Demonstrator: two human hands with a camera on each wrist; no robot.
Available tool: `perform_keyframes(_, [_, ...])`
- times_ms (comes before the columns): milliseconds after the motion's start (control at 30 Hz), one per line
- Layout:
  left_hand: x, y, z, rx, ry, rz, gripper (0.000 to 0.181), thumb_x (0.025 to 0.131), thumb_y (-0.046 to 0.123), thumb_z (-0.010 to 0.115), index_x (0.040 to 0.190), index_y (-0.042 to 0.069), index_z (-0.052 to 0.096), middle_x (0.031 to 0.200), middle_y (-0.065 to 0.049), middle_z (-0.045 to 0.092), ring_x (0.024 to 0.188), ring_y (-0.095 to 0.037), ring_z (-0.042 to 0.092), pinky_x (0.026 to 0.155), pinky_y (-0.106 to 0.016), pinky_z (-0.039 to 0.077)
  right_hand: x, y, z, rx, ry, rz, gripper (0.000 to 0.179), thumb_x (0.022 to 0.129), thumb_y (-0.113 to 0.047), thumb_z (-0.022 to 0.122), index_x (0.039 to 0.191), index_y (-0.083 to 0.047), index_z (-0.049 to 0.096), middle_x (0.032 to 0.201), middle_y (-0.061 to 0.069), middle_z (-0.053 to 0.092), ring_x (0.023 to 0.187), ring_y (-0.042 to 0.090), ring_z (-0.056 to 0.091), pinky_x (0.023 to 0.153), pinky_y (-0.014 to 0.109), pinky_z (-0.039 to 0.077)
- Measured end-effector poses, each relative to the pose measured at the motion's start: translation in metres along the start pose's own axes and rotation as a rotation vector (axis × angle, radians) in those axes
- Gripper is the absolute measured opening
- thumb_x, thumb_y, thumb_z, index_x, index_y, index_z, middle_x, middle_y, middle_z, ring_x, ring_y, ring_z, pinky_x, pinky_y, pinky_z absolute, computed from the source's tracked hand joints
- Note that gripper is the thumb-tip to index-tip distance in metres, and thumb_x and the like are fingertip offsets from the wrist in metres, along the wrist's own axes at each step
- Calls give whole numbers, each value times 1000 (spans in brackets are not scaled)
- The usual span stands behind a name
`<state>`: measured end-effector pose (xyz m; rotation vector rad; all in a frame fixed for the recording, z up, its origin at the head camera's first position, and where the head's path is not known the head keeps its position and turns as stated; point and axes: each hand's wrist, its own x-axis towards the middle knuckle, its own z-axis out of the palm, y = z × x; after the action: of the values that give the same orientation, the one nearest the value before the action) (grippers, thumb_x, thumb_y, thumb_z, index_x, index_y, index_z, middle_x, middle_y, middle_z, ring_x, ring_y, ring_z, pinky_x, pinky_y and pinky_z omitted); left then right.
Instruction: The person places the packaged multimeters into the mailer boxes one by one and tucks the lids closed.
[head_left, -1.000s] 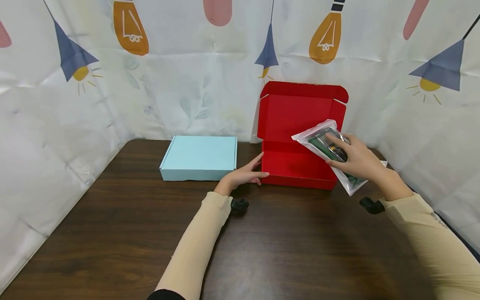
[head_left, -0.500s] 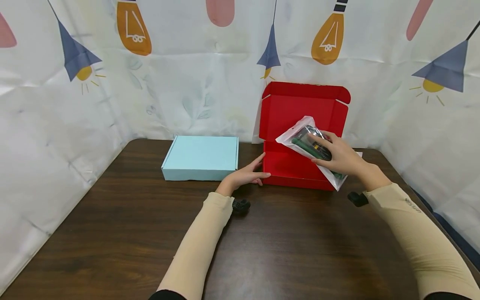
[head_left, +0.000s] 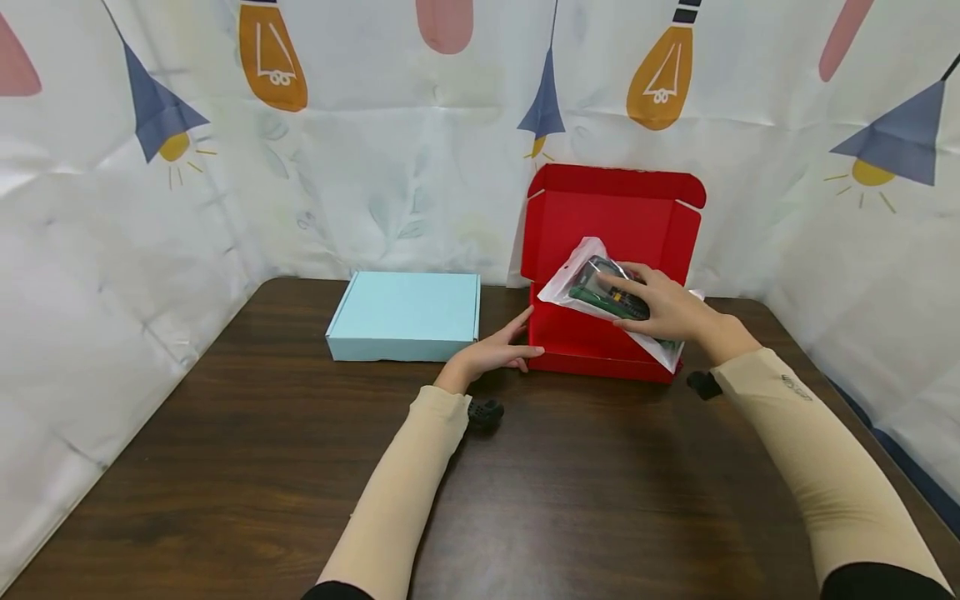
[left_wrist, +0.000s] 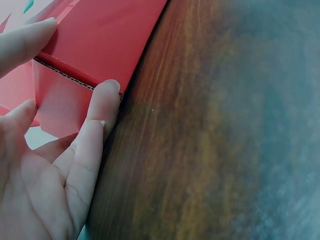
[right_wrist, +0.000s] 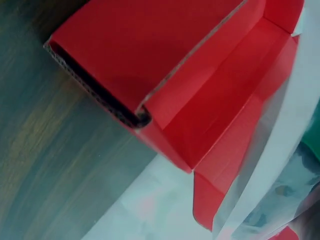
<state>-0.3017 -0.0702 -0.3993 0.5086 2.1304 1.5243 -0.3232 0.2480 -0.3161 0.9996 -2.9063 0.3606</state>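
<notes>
A red cardboard box [head_left: 577, 329] stands with its lid raised at the back right of the table. Against its left side and front corner rests my left hand [head_left: 487, 354], its fingers spread and mostly straight. The left wrist view shows the fingertips [left_wrist: 106, 92] right at the cut cardboard edge. My right hand [head_left: 671, 310] grips a clear, white-edged plastic bag [head_left: 573, 279], thumb and fingers spread across it. Inside the bag shows something green and black. Tilted, the bag overlaps the box's opening and lid, and its white edge [right_wrist: 270, 135] crosses the right wrist view.
A closed light-blue box [head_left: 405, 308] lies left of the red box, close by my left hand. Both boxes are on a dark wooden table [head_left: 585, 483]. A patterned white cloth [head_left: 337, 167] hangs behind and at both sides.
My right hand has carried the plastic bag leftward, from the red box's right side to over its opening. My left hand stays at the box's left corner.
</notes>
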Motion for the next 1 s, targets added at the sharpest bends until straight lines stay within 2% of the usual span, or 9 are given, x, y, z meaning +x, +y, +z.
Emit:
perform_keyframes(133, [-1,1,0,6,-4,6,91,97,31,64,166,30,5,163,-13,27,98,-27,64,99,-42,50,3,3,0,-15,-15,-9,88,84,-26,83,160,-20,38,159,22,27,133,42,37,94,60,52])
perform_keyframes(267, [-1,2,1,10,-7,18,90,97,30,63,166,29,5,163,-13,27,97,-27,63,99,-42,51,7,8,1,-67,-9,-55,90,82,-25,85,160,-19,39,158,22,29,132,41,38,96,60,51])
perform_keyframes(500, [1,0,0,0,-3,18,91,97,32,64,166,30,6,162,-15,27,97,-28,63,99,-42,50,15,15,6,-155,0,-111,90,80,-29,86,158,-23,41,160,18,28,133,40,38,99,63,47])
perform_keyframes(533, [6,-7,-2,1,-6,29,93,95,35,66,166,31,7,162,-14,28,96,-27,63,99,-42,50,16,15,7,-168,-2,-119,90,80,-29,86,158,-24,42,161,18,28,134,40,37,99,63,47])
perform_keyframes(567, [7,-7,-2,2,-6,29,93,95,36,67,166,31,7,162,-15,28,96,-27,63,98,-41,51,17,15,8,-181,-3,-128,90,80,-30,87,158,-25,42,161,17,27,135,39,37,100,64,46])
perform_keyframes(733, [6,-7,-2,8,-2,21,92,96,35,66,166,31,7,164,-14,23,96,-26,64,99,-41,50,21,14,10,-238,-2,-209,91,77,-27,89,156,-27,45,161,16,28,136,40,37,102,66,43])
perform_keyframes(767, [0,0,0,8,2,7,89,98,32,63,166,30,6,165,-15,21,96,-27,64,100,-42,50,22,14,10,-249,-4,-223,92,76,-26,90,156,-27,45,161,16,28,136,40,37,102,66,42])
perform_keyframes(1000, [-1,2,1,15,13,-11,89,98,32,62,166,32,6,167,-14,17,94,-27,64,104,-44,48,26,17,15,-297,-25,-292,96,74,-25,92,156,-28,44,162,15,28,137,40,37,102,65,44])
